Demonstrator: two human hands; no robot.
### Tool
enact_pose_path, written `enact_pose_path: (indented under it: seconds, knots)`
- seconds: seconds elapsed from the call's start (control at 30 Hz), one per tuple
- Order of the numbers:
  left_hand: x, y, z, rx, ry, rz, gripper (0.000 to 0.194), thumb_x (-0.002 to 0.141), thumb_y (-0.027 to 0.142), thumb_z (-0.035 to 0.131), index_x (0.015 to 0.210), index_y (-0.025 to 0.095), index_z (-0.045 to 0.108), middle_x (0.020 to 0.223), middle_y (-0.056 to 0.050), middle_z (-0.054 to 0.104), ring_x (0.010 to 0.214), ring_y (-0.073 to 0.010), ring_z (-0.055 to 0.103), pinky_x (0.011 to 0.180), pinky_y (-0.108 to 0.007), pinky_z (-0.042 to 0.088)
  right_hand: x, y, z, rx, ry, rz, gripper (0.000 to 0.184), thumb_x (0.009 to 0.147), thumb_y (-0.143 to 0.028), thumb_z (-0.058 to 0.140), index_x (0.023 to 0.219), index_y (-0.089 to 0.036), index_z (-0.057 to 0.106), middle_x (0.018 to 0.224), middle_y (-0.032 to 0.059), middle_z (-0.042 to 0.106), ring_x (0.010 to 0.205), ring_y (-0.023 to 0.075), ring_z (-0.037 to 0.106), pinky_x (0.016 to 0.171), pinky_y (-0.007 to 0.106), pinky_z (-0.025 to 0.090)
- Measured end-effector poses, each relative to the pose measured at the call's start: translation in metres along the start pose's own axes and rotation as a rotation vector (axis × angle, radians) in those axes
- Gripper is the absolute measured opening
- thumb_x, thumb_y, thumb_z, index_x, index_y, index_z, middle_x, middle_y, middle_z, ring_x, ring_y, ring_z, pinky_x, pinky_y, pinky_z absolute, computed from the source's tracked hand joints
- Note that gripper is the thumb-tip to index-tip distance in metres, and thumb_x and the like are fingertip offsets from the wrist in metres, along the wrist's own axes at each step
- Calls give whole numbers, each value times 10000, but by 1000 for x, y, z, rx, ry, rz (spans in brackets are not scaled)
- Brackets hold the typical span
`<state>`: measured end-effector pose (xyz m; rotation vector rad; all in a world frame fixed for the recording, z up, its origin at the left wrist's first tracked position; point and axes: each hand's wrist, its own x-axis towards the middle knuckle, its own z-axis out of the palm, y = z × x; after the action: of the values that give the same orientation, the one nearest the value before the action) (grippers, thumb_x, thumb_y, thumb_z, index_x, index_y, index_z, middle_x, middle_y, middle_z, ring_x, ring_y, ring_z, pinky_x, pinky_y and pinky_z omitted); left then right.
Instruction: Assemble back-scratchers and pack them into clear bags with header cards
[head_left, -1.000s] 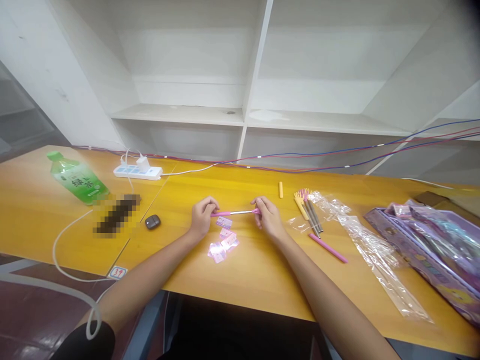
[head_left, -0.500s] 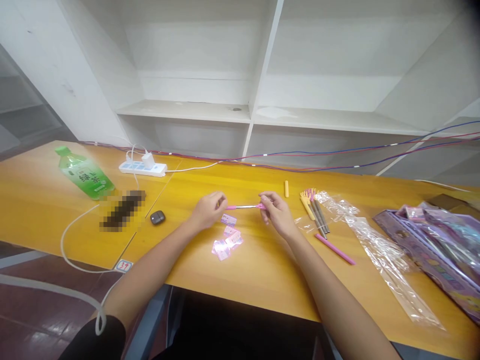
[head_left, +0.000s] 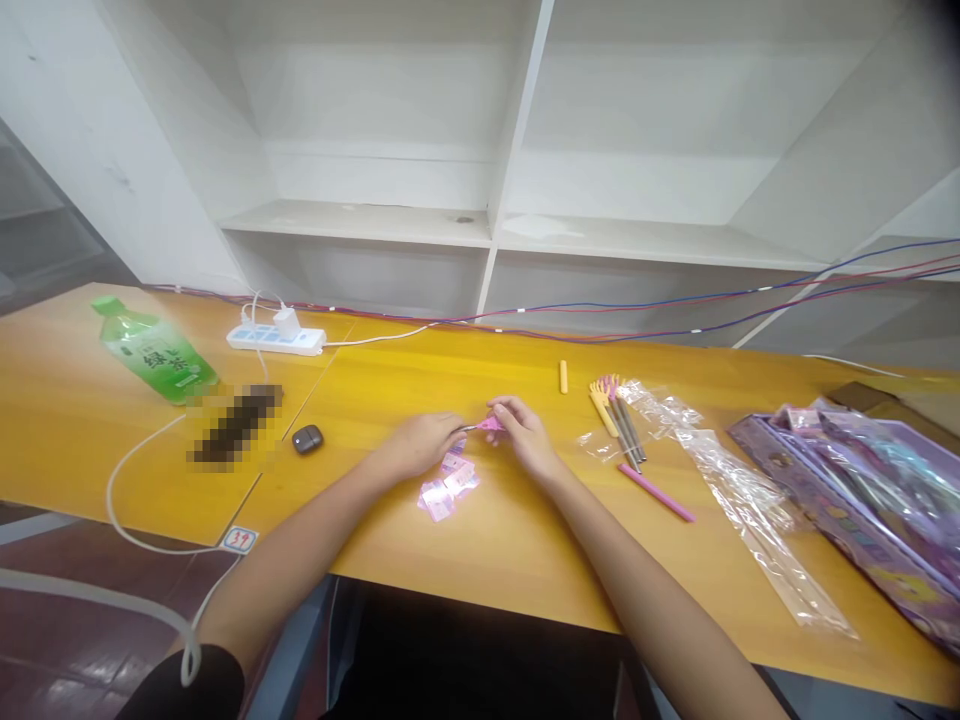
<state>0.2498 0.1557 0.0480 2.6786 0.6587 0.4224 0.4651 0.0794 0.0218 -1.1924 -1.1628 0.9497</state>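
Note:
A telescopic back scratcher with a pink hand-shaped head (head_left: 490,425) spans the gap between my hands, above the table. My left hand (head_left: 427,443) is closed on its metal rod. At the other end, my right hand (head_left: 523,433) pinches the pink head. Small pink and white cards (head_left: 448,490) lie in a loose pile just below my hands. To the right rest several more back scratchers (head_left: 621,425) with yellow and pink heads. A loose pink tube (head_left: 657,493) and a short yellow tube (head_left: 563,377) lie near them.
Clear plastic sleeves (head_left: 750,525) and a purple bag of packaged items (head_left: 847,510) cover the right side. A green bottle (head_left: 154,350), a white power strip (head_left: 276,341) and a black case (head_left: 307,439) stand left. Cables (head_left: 600,308) run along the white shelves (head_left: 360,222).
My hands have come closer together, and the rod showing between them is much shorter. Both hands sit slightly lower, and the view has shifted a little.

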Motion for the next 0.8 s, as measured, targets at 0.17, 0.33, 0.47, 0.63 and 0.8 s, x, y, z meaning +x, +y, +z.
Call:
enact_pose_path:
  seconds: [0.17, 0.33, 0.47, 0.63, 0.8]
  knots:
    - [1, -4, 3, 63, 27, -23, 256, 1066, 342, 498, 1107, 224, 722, 1037, -76, 741, 918, -227, 685, 774, -310, 465, -6, -7, -12, -708, -156, -337, 295, 1040, -467, 588, 1212, -233, 639, 1138, 86, 676, 1051, 230, 649, 927, 375, 507]
    - [0, 0, 0, 218, 11, 10, 285, 1075, 340, 462, 1023, 193, 700, 944, -89, 703, 829, -231, 646, 731, -331, 455, -6, -19, -4, -1217, -176, -522, 224, 1083, -297, 496, 991, -194, 673, 1022, 108, 658, 946, 246, 580, 842, 361, 432]
    - [-3, 18, -2, 347, 59, 53, 238, 1030, 343, 526, 953, 174, 675, 913, -117, 694, 881, -265, 640, 756, -360, 468, -7, -24, 10, -1430, -153, -566, 200, 1020, -247, 591, 850, -190, 680, 883, 105, 671, 886, 257, 568, 791, 367, 379]
    - [-1, 35, 3, 405, -19, -59, 140, 952, 247, 616, 884, 167, 710, 829, -137, 714, 808, -278, 669, 707, -363, 473, -12, -29, 20, -1489, -173, -564, 281, 1015, -252, 604, 764, -184, 710, 759, 86, 691, 757, 220, 587, 755, 364, 342]
    - [2, 23, -12, 372, 27, -138, 301, 941, 296, 653, 675, 161, 692, 690, -154, 684, 663, -261, 660, 663, -354, 455, -13, -44, 15, -1491, -125, -607, 378, 1073, -275, 531, 765, -168, 723, 728, 100, 702, 708, 217, 582, 746, 376, 317]
